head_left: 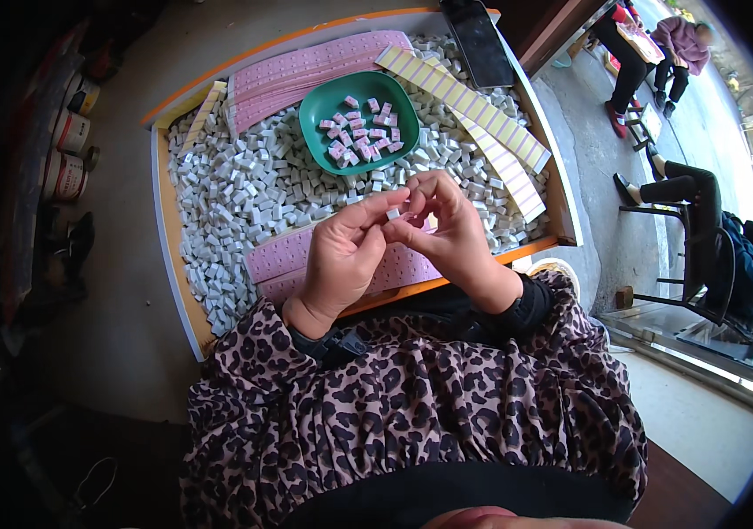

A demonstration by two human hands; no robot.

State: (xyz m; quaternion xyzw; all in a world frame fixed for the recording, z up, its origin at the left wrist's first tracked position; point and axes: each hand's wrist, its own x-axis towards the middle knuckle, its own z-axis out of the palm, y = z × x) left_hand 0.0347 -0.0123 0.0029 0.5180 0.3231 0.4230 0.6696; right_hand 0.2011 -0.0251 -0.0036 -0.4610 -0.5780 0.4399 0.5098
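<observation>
My left hand (338,260) pinches a small white block (394,213) between thumb and fingertips. Fingers curled, my right hand (457,236) meets it from the other side, with a bit of pinkish, see-through film (407,217) at its fingertips. Just beyond both hands stands a green bowl (309,132) of small blocks with pink faces. Many loose white blocks (253,185) fill the shallow tray around it. Partly under my hands lies a pink sheet (279,257) printed in rows.
The tray has a wooden rim (167,238). Toward its far side lie more pink sheets (306,66), pale yellow label strips (473,97) and a dark phone (479,44). Cans (68,132) stand at the left. Seated people (680,48) and a chair (702,264) are off to the right.
</observation>
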